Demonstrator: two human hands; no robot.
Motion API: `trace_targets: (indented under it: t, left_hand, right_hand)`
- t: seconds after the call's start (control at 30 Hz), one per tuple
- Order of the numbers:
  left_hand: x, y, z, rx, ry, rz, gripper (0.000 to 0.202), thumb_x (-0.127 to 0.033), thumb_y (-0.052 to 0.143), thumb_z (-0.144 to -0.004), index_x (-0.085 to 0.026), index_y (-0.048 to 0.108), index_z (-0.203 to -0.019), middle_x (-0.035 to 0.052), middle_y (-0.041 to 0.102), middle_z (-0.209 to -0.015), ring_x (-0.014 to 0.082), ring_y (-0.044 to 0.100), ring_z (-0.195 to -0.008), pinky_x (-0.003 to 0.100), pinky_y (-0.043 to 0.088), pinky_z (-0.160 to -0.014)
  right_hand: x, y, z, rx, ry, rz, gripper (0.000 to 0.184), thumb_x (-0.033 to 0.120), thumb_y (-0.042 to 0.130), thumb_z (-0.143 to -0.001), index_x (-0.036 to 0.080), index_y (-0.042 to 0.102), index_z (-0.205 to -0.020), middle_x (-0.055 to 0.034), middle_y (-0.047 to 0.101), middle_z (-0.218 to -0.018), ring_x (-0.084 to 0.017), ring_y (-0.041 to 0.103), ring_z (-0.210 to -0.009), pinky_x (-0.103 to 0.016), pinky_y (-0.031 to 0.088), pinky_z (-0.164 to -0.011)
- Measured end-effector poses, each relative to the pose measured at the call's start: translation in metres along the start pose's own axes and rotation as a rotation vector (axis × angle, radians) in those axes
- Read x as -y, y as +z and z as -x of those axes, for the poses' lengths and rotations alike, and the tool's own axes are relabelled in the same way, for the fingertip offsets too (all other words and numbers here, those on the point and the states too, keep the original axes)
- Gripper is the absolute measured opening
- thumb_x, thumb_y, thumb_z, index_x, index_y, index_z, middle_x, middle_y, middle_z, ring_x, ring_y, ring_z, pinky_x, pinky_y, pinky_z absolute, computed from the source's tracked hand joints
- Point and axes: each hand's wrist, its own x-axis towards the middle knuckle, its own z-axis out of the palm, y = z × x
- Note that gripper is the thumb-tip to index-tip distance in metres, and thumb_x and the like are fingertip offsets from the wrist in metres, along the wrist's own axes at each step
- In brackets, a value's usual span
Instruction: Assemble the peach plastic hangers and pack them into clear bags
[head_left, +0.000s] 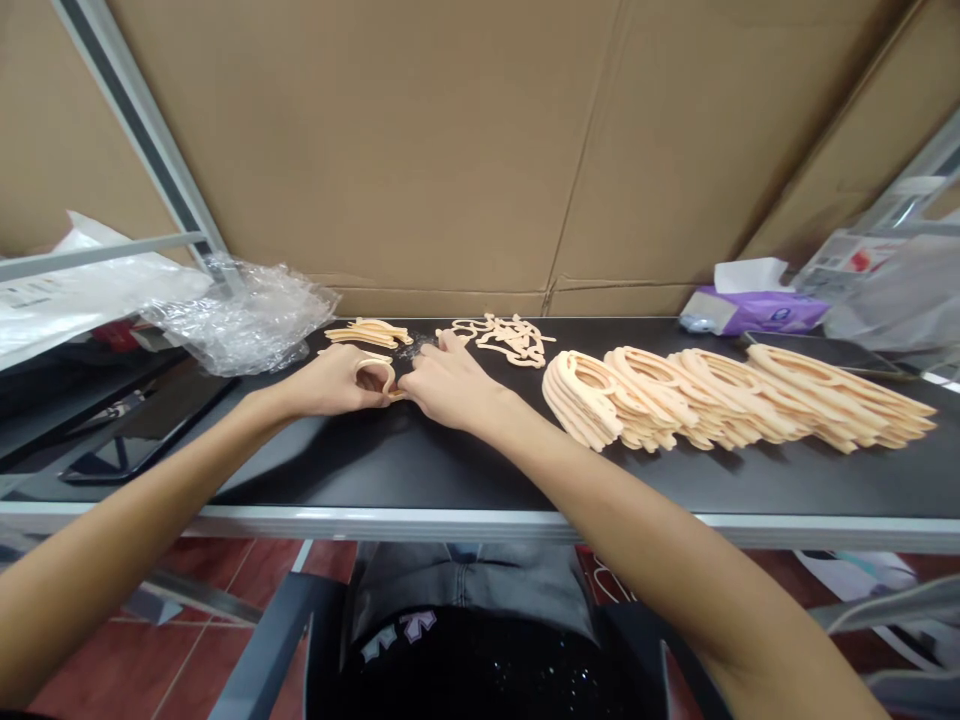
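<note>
A cream-coloured, curved piece with a rounded loop [388, 374] is held low over the black tabletop. My left hand [327, 382] is closed around it, with the loop standing out past the fingers. My right hand [450, 384] is at the loop's lower right end, its fingers pinched on a thin part of the same piece. Fingers hide most of the piece, so its full shape cannot be made out. Just behind the hands lie a small pile of slim cream pieces [369, 333] and a heap of thin, curly cream scraps [514, 338].
Stacked cream looped pieces [675, 395] stand in a long row at right. Behind them are a purple tissue pack [765, 308] and a dark flat device [821, 353]. Clear crumpled plastic [240, 312] and a black phone [142, 435] lie at left. Cardboard [390, 150] walls the back.
</note>
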Motion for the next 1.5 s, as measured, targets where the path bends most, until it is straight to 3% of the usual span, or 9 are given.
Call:
trace_targets:
  t: [0.27, 0.5, 0.6, 0.7, 0.8, 0.93, 1.07, 1.23, 1.5]
  left_hand:
    - [0.003, 0.012, 0.01, -0.2, -0.065, 0.115, 0.024, -0.043, 0.072, -0.08, -0.02, 0.075, -0.075, 0.001, 0.074, -0.076, 0.0179, 0.064, -0.07, 0.027, 0.049, -0.065]
    - [0.009, 0.011, 0.012, -0.201, -0.151, 0.481, 0.022, -0.036, 0.079, -0.071, -0.016, 0.076, -0.078, 0.0047, 0.075, -0.082, 0.0203, 0.068, -0.077, 0.033, 0.056, -0.075]
    - [0.014, 0.012, 0.012, -0.164, -0.171, 0.573, 0.026, -0.034, 0.08, -0.069, -0.017, 0.078, -0.088, 0.0067, 0.078, -0.085, 0.0236, 0.072, -0.079, 0.038, 0.06, -0.079]
    - [0.022, 0.013, 0.011, -0.258, -0.15, 0.45, 0.027, -0.033, 0.075, -0.073, -0.018, 0.079, -0.094, 0.0106, 0.079, -0.098, 0.0284, 0.073, -0.092, 0.045, 0.06, -0.089]
    - [0.036, 0.017, 0.009, -0.428, -0.107, 0.045, 0.027, -0.033, 0.066, -0.079, -0.02, 0.079, -0.099, 0.0115, 0.075, -0.117, 0.032, 0.066, -0.116, 0.051, 0.048, -0.109]
    - [0.059, 0.025, 0.007, -0.364, -0.135, -0.284, 0.042, -0.033, 0.053, -0.087, -0.02, 0.071, -0.123, 0.0123, 0.064, -0.141, 0.0335, 0.054, -0.134, 0.054, 0.038, -0.118]
    - [0.067, 0.028, 0.005, -0.289, -0.177, -0.321, 0.041, -0.033, 0.046, -0.091, -0.019, 0.073, -0.118, 0.012, 0.07, -0.13, 0.0313, 0.061, -0.126, 0.051, 0.042, -0.114]
    - [0.051, 0.025, 0.006, -0.325, -0.088, -0.244, 0.032, -0.034, 0.051, -0.09, -0.02, 0.078, -0.101, 0.0105, 0.079, -0.105, 0.029, 0.071, -0.102, 0.044, 0.053, -0.099]
    - [0.03, 0.029, 0.006, -0.418, -0.012, -0.187, 0.031, -0.035, 0.053, -0.096, -0.021, 0.076, -0.11, 0.0083, 0.077, -0.114, 0.0263, 0.071, -0.108, 0.04, 0.054, -0.099]
  right_hand:
    - [-0.002, -0.002, 0.001, 0.072, 0.114, -0.084, 0.033, 0.026, 0.044, -0.105, 0.016, 0.075, -0.105, -0.0149, 0.073, -0.114, -0.027, 0.062, -0.113, -0.039, 0.038, -0.093]
    - [-0.012, 0.004, 0.001, 0.034, 0.098, -0.131, 0.033, 0.028, 0.042, -0.106, 0.018, 0.072, -0.116, -0.0138, 0.07, -0.119, -0.029, 0.053, -0.122, -0.05, 0.028, -0.106]
    - [-0.012, 0.006, 0.001, 0.043, 0.114, -0.153, 0.033, 0.026, 0.042, -0.106, 0.019, 0.071, -0.12, -0.0147, 0.066, -0.124, -0.029, 0.051, -0.123, -0.049, 0.031, -0.104]
    - [-0.011, 0.006, 0.0, 0.084, 0.12, -0.184, 0.033, 0.023, 0.042, -0.104, 0.021, 0.07, -0.122, -0.0148, 0.064, -0.126, -0.027, 0.052, -0.121, -0.045, 0.037, -0.1]
    - [-0.011, 0.006, -0.001, 0.098, 0.109, -0.207, 0.034, 0.023, 0.041, -0.104, 0.022, 0.071, -0.121, -0.0145, 0.064, -0.124, -0.027, 0.054, -0.118, -0.04, 0.042, -0.095]
    - [-0.012, 0.005, -0.001, 0.115, 0.099, -0.241, 0.036, 0.018, 0.041, -0.102, 0.022, 0.072, -0.122, -0.0141, 0.064, -0.123, -0.024, 0.058, -0.115, -0.034, 0.044, -0.09]
    - [-0.013, 0.003, -0.002, 0.117, 0.102, -0.243, 0.04, 0.015, 0.042, -0.101, 0.023, 0.07, -0.128, -0.0127, 0.065, -0.125, -0.024, 0.059, -0.117, -0.034, 0.044, -0.092]
    - [-0.016, 0.003, 0.0, 0.083, 0.139, -0.158, 0.042, 0.01, 0.043, -0.097, 0.02, 0.071, -0.125, -0.014, 0.066, -0.127, -0.028, 0.056, -0.122, -0.04, 0.044, -0.096]
    - [-0.02, 0.006, 0.0, -0.024, 0.249, -0.077, 0.034, 0.013, 0.045, -0.096, 0.014, 0.071, -0.117, -0.0178, 0.068, -0.118, -0.029, 0.058, -0.115, -0.041, 0.043, -0.097]
